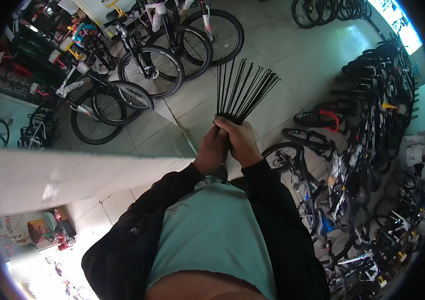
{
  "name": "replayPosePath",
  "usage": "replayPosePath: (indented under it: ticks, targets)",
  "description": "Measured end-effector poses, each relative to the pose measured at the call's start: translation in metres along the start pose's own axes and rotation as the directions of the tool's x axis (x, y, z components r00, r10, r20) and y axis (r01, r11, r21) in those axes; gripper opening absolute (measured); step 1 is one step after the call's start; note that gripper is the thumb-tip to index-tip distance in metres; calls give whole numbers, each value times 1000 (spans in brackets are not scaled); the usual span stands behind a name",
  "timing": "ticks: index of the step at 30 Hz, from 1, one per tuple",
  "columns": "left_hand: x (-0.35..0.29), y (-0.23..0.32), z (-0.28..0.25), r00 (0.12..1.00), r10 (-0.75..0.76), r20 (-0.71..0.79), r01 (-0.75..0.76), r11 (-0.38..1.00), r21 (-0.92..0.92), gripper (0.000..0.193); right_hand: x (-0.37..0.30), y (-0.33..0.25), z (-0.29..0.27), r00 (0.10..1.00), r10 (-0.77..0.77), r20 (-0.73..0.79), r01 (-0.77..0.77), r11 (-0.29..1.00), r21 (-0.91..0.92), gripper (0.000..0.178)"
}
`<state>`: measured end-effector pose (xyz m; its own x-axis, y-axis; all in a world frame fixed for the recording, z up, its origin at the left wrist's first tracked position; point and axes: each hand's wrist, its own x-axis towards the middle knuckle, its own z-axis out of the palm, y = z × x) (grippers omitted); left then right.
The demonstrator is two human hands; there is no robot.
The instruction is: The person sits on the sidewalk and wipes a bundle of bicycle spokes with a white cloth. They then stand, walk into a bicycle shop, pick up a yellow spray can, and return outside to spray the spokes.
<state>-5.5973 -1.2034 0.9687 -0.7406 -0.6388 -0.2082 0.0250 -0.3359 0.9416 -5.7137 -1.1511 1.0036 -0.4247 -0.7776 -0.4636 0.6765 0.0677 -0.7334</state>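
A fanned bundle of thin black bicycle spokes [237,92] rises from between my two hands, their small bent ends spread apart at the far side. My left hand [211,151] is closed around the lower part of the bundle. Pressed against it, my right hand [243,142] is also closed on the spokes, its thumb lying across the near side. Fingers and palms hide the lower ends of the spokes. Both hands are in front of my chest, above the tiled floor.
Several bicycles stand at the far left, one front wheel [151,71] facing me. Along the right runs a dense row of bicycles [367,135]. A pale wall or panel edge [82,175] juts in at my left. Grey tiles [282,60] cover the floor.
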Motion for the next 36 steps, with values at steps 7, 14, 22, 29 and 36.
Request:
replayPosePath:
  ticks: [7, 14, 22, 29, 36]
  targets:
    - [154, 8, 5, 997, -8, -73, -6, 981, -193, 30, 141, -71, -3, 1000, 19, -3, -18, 993, 115, 19]
    - [338, 28, 42, 994, 18, -103, -29, 994, -102, 31, 303, -180, -48, 1000, -1, 12, -2, 968, 252, 18]
    - [559, 64, 138, 986, 22, -164, -38, 995, -97, 29, 464, -351, -116, 999, 30, -35, -19, 960, 278, 15]
    - [762, 80, 195, 987, -38, -154, 2, 974, -226, 26, 622, -486, -176, 995, 43, -96, -43, 999, 0, 22]
    - [991, 102, 226, 993, -13, -117, -14, 972, -233, 25, 798, -630, -205, 991, -34, -129, 21, 995, -97, 16]
